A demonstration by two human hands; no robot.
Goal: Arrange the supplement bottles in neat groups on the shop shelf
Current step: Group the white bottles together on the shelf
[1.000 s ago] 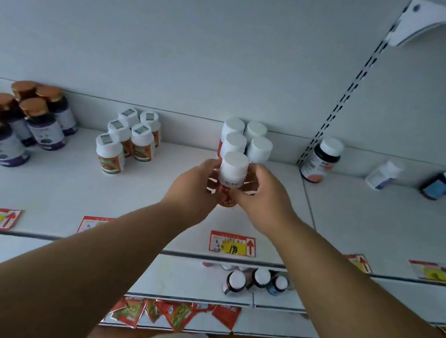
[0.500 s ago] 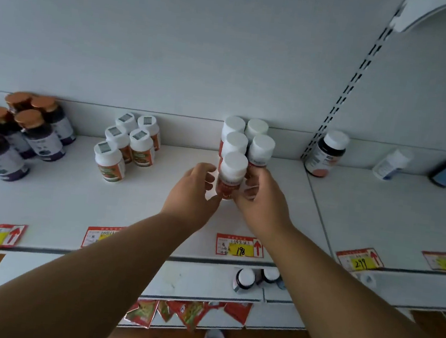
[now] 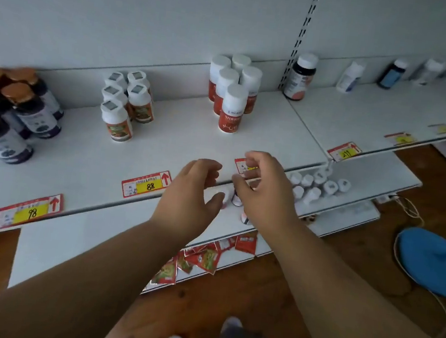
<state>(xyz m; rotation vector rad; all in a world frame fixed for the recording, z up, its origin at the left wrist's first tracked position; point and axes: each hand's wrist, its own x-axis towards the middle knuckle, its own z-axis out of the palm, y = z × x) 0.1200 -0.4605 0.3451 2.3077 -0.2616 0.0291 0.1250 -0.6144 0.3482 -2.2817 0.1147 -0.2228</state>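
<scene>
A: Tags readable?
B: Yes: "98" (image 3: 30, 212), "88" (image 3: 146, 185).
A: Bottles?
B: Red bottles (image 3: 232, 92) grouped mid-shelf (image 3: 178, 136), caps on.
A: Hands?
B: Left hand (image 3: 189, 201), right hand (image 3: 262, 190) loosely curled, holding nothing.

White shelf (image 3: 180, 147) bearing grouped bottles (image 3: 232, 92)
</scene>
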